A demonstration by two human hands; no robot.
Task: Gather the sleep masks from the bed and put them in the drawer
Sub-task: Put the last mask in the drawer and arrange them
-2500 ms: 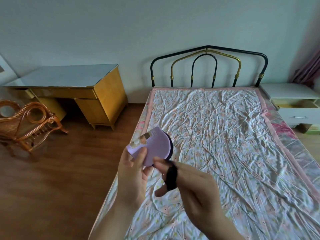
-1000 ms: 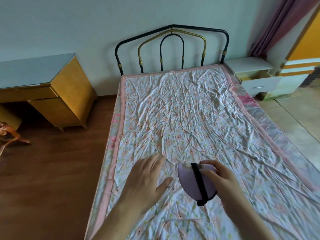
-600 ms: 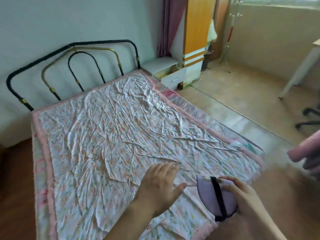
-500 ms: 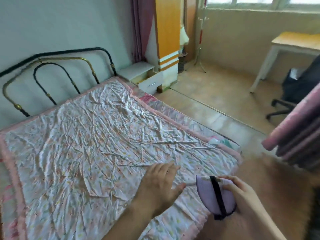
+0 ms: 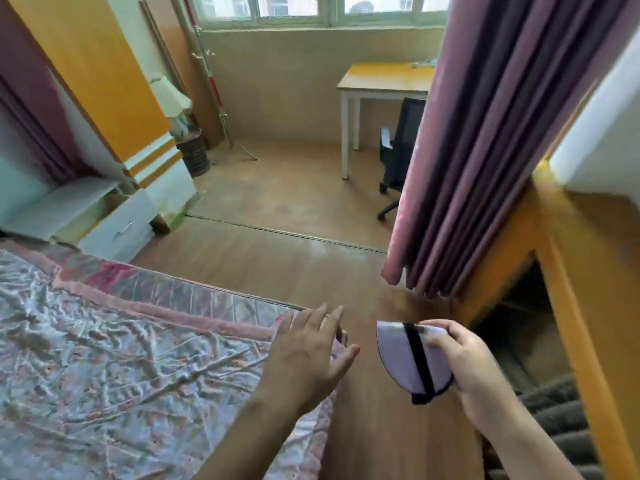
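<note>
My right hand (image 5: 465, 367) grips a folded lilac sleep mask (image 5: 401, 358) with a black strap across it, held over the wooden floor just off the bed's corner. With its fingers spread and nothing in it, my left hand (image 5: 308, 355) hovers over the corner of the bed (image 5: 104, 358), which has a crumpled floral sheet. No other mask shows on the sheet. At the far left stands a white nightstand (image 5: 69, 206) by the bed's head, its top drawer (image 5: 119, 228) pulled out.
A maroon curtain (image 5: 485, 150) hangs at the right beside an orange wooden frame (image 5: 571, 306). Beyond are a small orange-topped table (image 5: 381, 81), a black office chair (image 5: 398, 150) and a tall orange-and-white cabinet (image 5: 114, 98). Wooden floor lies between bed and curtain.
The view has swung right from the bed to the room's window side. My left hand let go of the mask earlier; my right hand carries it off the bed's edge.
</note>
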